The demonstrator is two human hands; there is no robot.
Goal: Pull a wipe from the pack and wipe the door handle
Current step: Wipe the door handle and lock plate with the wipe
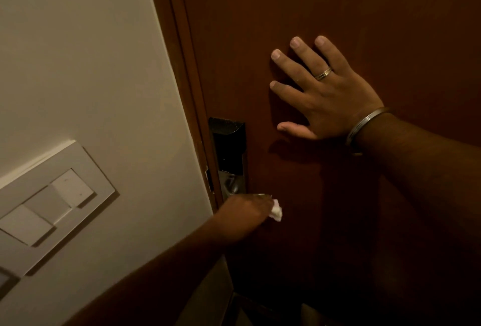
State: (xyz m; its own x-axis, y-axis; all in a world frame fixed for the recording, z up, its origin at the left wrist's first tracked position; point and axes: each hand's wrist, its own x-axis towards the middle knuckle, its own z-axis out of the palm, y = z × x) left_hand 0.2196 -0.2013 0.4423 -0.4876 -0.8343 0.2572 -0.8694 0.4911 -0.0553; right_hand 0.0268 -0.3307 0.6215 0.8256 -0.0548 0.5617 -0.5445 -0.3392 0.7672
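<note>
A dark brown wooden door (338, 13) fills the right of the head view. On its left edge sits a black and silver lock plate (229, 154). Just below the plate, my left hand (244, 212) is closed around a crumpled white wipe (276, 211), and it covers the door handle, which I cannot see. A bit of the wipe sticks out to the right of my fingers. My right hand (322, 94) lies flat on the door above and to the right of the lock, fingers spread, holding nothing. The wipe pack is out of view.
A cream wall (78, 52) takes up the left side, with a white switch panel (49, 203) at lower left. The brown door frame (179, 65) runs between wall and door. The light is dim.
</note>
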